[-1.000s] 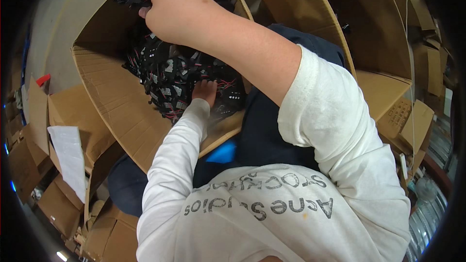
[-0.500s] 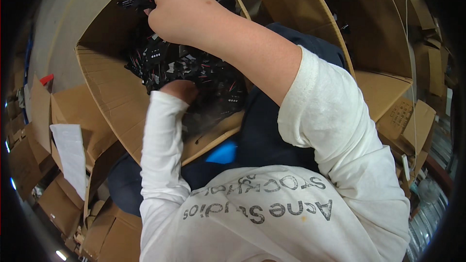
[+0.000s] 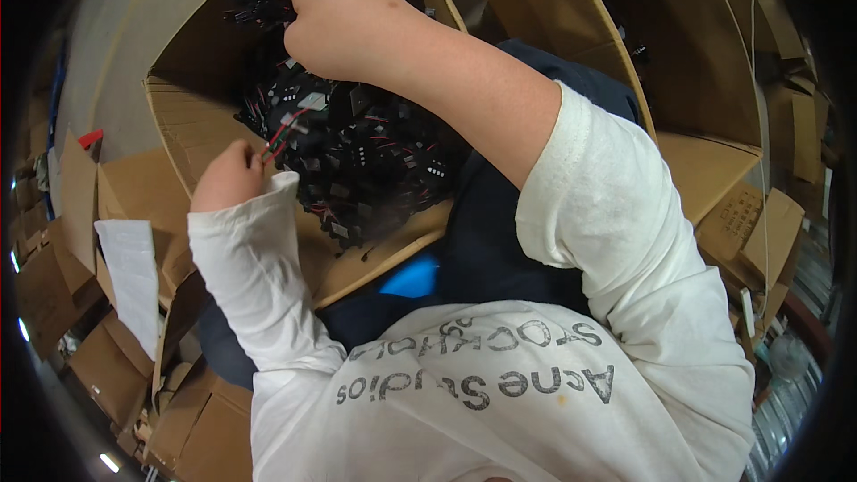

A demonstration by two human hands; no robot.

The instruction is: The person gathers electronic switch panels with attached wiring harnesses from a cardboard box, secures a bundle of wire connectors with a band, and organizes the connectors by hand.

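nearest us, we see our white shirt [image 3: 500,375] and dark trousers [image 3: 482,232], with a blue patch [image 3: 411,277] showing beside the trousers; we cannot tell what it is. just beyond, an open cardboard carton [image 3: 178,112] stands in front of us. our left hand [image 3: 229,177] is by the carton's left wall, its fingertips pinching thin red and green wires [image 3: 279,141] that slant up and to the right, over the contents. inside the carton we see a heap of black parts [image 3: 384,156], mixed with pale pieces and red wires. farther on, our right hand [image 3: 335,22] is above the heap, clasping a black bundle [image 3: 259,6] that juts out to the left of its fingers; the back of the hand hides most of that grip. off to the left we have a white sheet [image 3: 131,281] against brown cardboard, and past the carton, grey floor [image 3: 116,62].
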